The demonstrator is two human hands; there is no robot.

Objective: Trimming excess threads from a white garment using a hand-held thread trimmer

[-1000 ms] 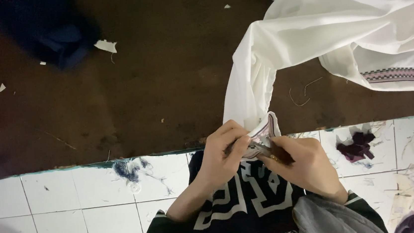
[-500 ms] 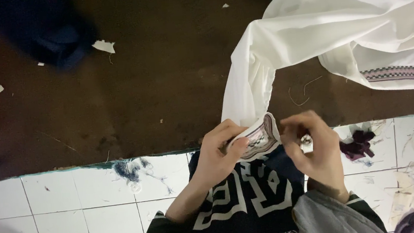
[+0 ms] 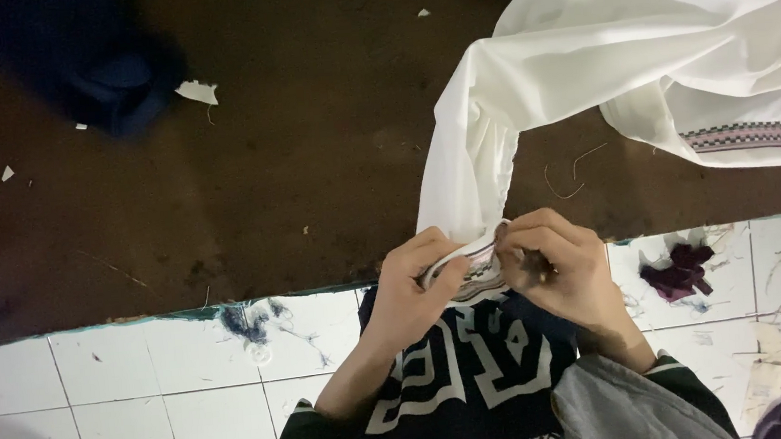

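White garment (image 3: 640,56) — lying bunched on the dark brown table (image 3: 310,161), its upper part running out past the top and right edges of the view; one sleeve is trailing down to the table's near edge. A patterned trim band is showing on a fold at the far right.

Sleeve cuff (image 3: 470,264) — hanging just over the near table edge, pinched between both hands; mostly covered by fingers, so only a striped edge is showing.

Left hand (image 3: 411,288) — its grip is closing tightly on the cuff from the left side.

Right hand (image 3: 555,266) — fingers are curling shut against the cuff's right side; something dark and thin is sitting in the grip, too hidden to make out.

Dark blue cloth (image 3: 105,80) — lying far left of the garment, blurred.

White tiled floor (image 3: 142,392) — below the table edge, carrying scattered thread and a purple fabric scrap (image 3: 682,269).
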